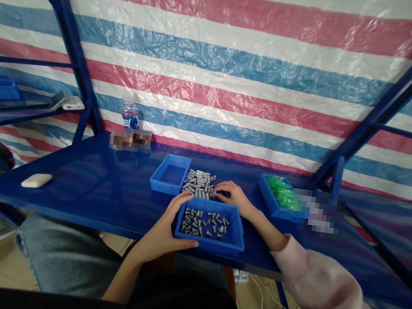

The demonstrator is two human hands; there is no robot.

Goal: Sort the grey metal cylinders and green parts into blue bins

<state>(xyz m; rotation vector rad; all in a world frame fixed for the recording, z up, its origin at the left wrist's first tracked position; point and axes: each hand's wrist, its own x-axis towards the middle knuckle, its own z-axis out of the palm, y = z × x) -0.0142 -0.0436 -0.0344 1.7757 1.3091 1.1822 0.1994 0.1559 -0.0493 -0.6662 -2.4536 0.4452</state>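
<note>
Near the table's front edge stands a blue plastic bin [238,233] with many small metal screw-like fittings [193,222] in it. My left hand [165,228] grips its left end, thumb along the front wall and fingers at the back corner. Just behind the bin lies a pile of short silver metal cylinders [199,181], loose on the tabletop. My right hand [234,197] reaches over to the pile's right edge. Its fingers are curled and the tips come together at the outermost pieces; what they pinch is too small to make out.
Left of the pile sits another blue bin [168,185] with bare insides. A blue bin [263,183] holding green plastic packets [280,190] is at the right. On the blue table [100,196] are a white mouse-like object [36,180] and a bottle [130,114]. Blue frame posts rise at both sides.
</note>
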